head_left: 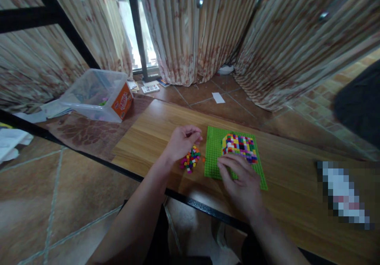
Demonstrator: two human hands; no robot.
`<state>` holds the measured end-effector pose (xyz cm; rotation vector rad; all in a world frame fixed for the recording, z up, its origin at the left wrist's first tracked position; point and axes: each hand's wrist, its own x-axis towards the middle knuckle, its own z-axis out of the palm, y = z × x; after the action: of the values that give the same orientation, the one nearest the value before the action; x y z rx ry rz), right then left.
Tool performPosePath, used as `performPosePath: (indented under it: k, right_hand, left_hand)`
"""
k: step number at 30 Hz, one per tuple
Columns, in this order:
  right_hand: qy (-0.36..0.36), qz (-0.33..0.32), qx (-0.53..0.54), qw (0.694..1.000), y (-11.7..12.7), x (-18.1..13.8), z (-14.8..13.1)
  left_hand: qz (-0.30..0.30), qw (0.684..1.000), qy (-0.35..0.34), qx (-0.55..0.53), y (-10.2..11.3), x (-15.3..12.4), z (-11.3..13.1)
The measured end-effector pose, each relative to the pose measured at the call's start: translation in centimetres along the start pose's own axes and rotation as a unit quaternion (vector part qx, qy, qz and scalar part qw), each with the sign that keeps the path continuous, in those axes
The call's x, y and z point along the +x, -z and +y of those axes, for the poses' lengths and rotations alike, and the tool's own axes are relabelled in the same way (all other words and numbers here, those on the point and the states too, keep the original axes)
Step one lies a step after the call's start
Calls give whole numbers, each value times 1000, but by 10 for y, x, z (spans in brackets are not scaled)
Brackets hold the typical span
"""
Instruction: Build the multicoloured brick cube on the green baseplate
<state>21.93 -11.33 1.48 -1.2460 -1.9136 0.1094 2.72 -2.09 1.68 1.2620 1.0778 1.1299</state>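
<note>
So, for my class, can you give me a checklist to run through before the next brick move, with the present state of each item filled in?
1. Green baseplate flat on the wooden table: ok.
2. Multicoloured build standing on the baseplate: ok, though its near side is partly hidden.
3. Loose bricks all in one heap: not ok; an orange brick sits apart, by the baseplate's left edge.
4. Left grip holding a brick: cannot tell; it is beside the heap, fingertips too small to read.
5. Right grip clear of the build: cannot tell; it covers the near side, so contact is unclear.
</note>
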Motion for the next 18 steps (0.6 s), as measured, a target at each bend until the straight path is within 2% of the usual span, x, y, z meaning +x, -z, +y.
performPosePath:
  k: [5,10,15,18]
  right_hand:
    - [-16,-92,-50,994,-35,-3,-9]
    - [-51,-143,-91,984,-44,-2,0]
    - [-51,-153,-87,983,-47,-2,0]
    - [-49,-126,-47,990,-45,-1,-5]
  left_hand:
    - [37,999,16,-19,3,0,3]
    - [41,999,23,-16,6,1,5]
    - [33,999,17,2,4,1,0]
    - [25,999,16,19,3,-1,0]
